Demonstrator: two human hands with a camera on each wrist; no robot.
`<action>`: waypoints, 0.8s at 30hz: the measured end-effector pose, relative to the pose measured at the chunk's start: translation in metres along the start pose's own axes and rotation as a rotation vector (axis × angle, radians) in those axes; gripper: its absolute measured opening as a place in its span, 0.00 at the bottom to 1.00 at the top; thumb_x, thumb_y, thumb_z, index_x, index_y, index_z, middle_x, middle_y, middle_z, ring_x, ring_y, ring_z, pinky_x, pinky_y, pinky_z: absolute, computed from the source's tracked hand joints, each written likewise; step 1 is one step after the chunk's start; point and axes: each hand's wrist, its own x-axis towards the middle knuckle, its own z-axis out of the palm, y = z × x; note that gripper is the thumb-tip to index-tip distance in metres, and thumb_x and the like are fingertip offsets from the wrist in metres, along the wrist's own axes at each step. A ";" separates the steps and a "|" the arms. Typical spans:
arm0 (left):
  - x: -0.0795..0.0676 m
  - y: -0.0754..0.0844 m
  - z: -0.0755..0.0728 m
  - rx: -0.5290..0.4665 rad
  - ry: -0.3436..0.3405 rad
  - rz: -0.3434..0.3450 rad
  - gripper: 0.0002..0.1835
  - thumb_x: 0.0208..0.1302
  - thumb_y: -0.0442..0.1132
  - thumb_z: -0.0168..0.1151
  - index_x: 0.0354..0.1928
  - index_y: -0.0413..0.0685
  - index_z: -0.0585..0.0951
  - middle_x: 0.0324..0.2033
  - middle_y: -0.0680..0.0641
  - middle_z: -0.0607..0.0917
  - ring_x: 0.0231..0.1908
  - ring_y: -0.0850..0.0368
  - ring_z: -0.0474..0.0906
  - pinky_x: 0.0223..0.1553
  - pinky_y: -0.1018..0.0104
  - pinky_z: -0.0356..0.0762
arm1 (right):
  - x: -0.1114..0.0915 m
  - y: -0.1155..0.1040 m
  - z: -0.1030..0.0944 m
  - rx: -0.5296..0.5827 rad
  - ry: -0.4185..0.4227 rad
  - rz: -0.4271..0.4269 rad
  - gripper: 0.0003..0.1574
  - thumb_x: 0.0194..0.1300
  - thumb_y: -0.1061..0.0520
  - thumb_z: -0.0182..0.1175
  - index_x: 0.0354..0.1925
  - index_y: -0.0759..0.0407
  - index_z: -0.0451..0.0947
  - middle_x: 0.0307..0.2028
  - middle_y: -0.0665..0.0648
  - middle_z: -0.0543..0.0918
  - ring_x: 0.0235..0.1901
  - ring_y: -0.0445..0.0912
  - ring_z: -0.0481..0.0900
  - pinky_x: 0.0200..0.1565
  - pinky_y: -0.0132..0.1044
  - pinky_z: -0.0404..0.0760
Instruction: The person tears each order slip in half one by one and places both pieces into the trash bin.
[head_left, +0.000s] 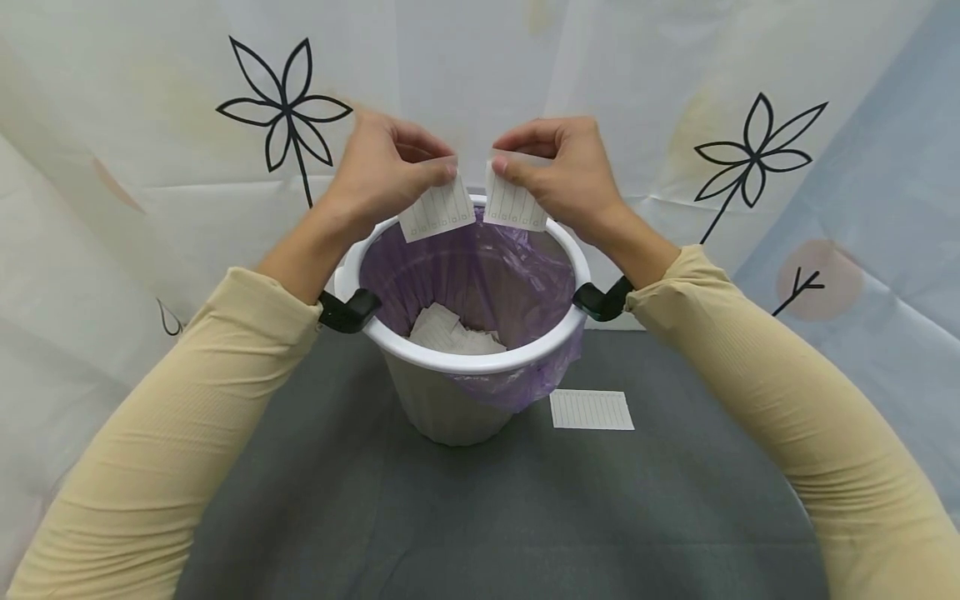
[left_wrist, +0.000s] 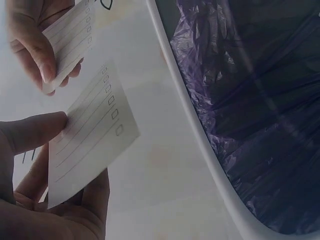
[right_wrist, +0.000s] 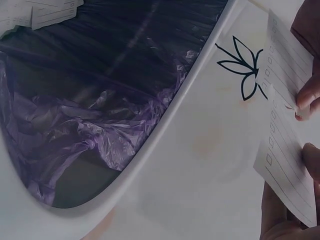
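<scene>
Both hands are raised over the far rim of a white bin (head_left: 457, 362), each pinching a piece of lined paper between thumb and fingers. My left hand (head_left: 382, 171) holds one paper piece (head_left: 438, 215), tilted, with a row of small printed boxes along its lower edge. In my right hand (head_left: 562, 167) is a similar paper piece (head_left: 516, 205). A narrow gap separates the two pieces in the head view. The left wrist view shows the left paper piece (left_wrist: 95, 140) close up, while the right paper piece (right_wrist: 287, 160) appears at the edge of the right wrist view.
A purple plastic bag (head_left: 525, 287) lines the bin and hangs over its rim. Several paper scraps (head_left: 450, 333) lie inside at the bottom. On the grey tabletop (head_left: 480, 517), one lined paper card (head_left: 592, 410) lies right of the bin. A patterned cloth (head_left: 480, 75) hangs behind.
</scene>
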 end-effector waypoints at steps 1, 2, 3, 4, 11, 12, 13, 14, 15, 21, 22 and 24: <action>0.000 0.000 0.000 0.000 -0.005 -0.006 0.11 0.65 0.36 0.70 0.47 0.40 0.88 0.42 0.46 0.88 0.44 0.57 0.79 0.44 0.66 0.75 | 0.000 0.000 0.000 -0.010 -0.004 0.003 0.09 0.62 0.69 0.70 0.43 0.69 0.86 0.40 0.60 0.89 0.38 0.48 0.87 0.41 0.35 0.85; -0.001 -0.001 0.000 0.001 -0.010 -0.012 0.11 0.65 0.35 0.70 0.47 0.40 0.88 0.42 0.46 0.88 0.44 0.57 0.79 0.44 0.66 0.75 | 0.000 0.001 0.000 -0.018 -0.008 0.005 0.08 0.62 0.69 0.70 0.42 0.69 0.86 0.40 0.60 0.89 0.38 0.47 0.88 0.41 0.35 0.85; -0.001 -0.001 0.000 0.004 -0.014 -0.016 0.11 0.65 0.35 0.70 0.47 0.40 0.88 0.42 0.46 0.88 0.44 0.57 0.79 0.44 0.66 0.75 | 0.000 0.001 0.000 -0.025 -0.013 0.007 0.08 0.62 0.69 0.69 0.42 0.70 0.86 0.39 0.59 0.89 0.39 0.47 0.88 0.42 0.35 0.85; -0.001 -0.002 0.000 0.007 -0.018 -0.019 0.11 0.65 0.35 0.70 0.47 0.40 0.88 0.42 0.46 0.88 0.44 0.57 0.78 0.44 0.66 0.74 | 0.000 0.001 0.000 -0.034 -0.016 0.009 0.08 0.62 0.69 0.69 0.42 0.70 0.85 0.38 0.59 0.89 0.39 0.47 0.88 0.43 0.35 0.85; -0.002 -0.004 -0.001 0.024 -0.035 -0.024 0.11 0.65 0.35 0.70 0.48 0.40 0.88 0.40 0.47 0.87 0.43 0.56 0.77 0.42 0.66 0.75 | 0.000 0.003 -0.002 -0.088 -0.044 -0.002 0.08 0.63 0.68 0.69 0.42 0.70 0.85 0.36 0.58 0.88 0.37 0.46 0.87 0.41 0.34 0.82; -0.002 -0.004 -0.001 0.028 -0.039 -0.025 0.12 0.65 0.36 0.70 0.48 0.40 0.88 0.40 0.47 0.87 0.43 0.56 0.77 0.42 0.66 0.75 | 0.000 0.003 -0.002 -0.091 -0.049 -0.003 0.08 0.63 0.68 0.69 0.42 0.70 0.85 0.36 0.58 0.88 0.36 0.46 0.86 0.41 0.33 0.82; -0.002 -0.004 -0.001 0.030 -0.045 -0.028 0.12 0.65 0.36 0.70 0.48 0.39 0.87 0.41 0.47 0.87 0.43 0.56 0.77 0.42 0.66 0.75 | 0.000 0.003 -0.002 -0.090 -0.054 -0.004 0.08 0.63 0.68 0.70 0.41 0.70 0.85 0.35 0.58 0.88 0.35 0.47 0.86 0.40 0.33 0.82; -0.002 -0.004 -0.001 0.035 -0.048 -0.029 0.12 0.65 0.36 0.70 0.49 0.40 0.87 0.41 0.47 0.87 0.44 0.56 0.77 0.42 0.66 0.75 | 0.000 0.003 -0.003 -0.079 -0.061 -0.001 0.08 0.62 0.68 0.70 0.41 0.70 0.85 0.35 0.58 0.88 0.35 0.47 0.86 0.40 0.33 0.82; -0.002 -0.003 -0.001 0.039 -0.052 -0.026 0.12 0.65 0.36 0.70 0.49 0.40 0.87 0.42 0.47 0.87 0.44 0.56 0.77 0.42 0.66 0.75 | -0.001 0.003 -0.003 -0.068 -0.068 0.000 0.08 0.62 0.69 0.70 0.41 0.70 0.85 0.34 0.59 0.88 0.35 0.49 0.87 0.41 0.34 0.82; -0.001 -0.003 -0.002 0.037 -0.081 -0.022 0.12 0.64 0.34 0.69 0.49 0.40 0.87 0.43 0.46 0.87 0.42 0.54 0.82 0.46 0.65 0.78 | -0.002 0.001 -0.004 -0.007 -0.101 0.023 0.10 0.61 0.71 0.69 0.42 0.72 0.83 0.33 0.61 0.88 0.35 0.51 0.88 0.44 0.38 0.85; -0.001 -0.003 -0.002 0.032 -0.086 -0.024 0.13 0.65 0.34 0.69 0.50 0.40 0.87 0.44 0.46 0.87 0.42 0.53 0.83 0.47 0.64 0.79 | -0.003 0.000 -0.004 -0.007 -0.103 0.026 0.10 0.61 0.71 0.69 0.42 0.72 0.83 0.34 0.61 0.88 0.34 0.51 0.88 0.44 0.39 0.85; -0.002 -0.002 -0.002 0.021 -0.096 -0.029 0.13 0.65 0.34 0.69 0.50 0.39 0.86 0.45 0.45 0.87 0.42 0.52 0.85 0.48 0.63 0.80 | -0.003 -0.002 -0.005 -0.010 -0.105 0.029 0.10 0.61 0.70 0.69 0.43 0.72 0.83 0.34 0.60 0.88 0.34 0.50 0.88 0.44 0.39 0.85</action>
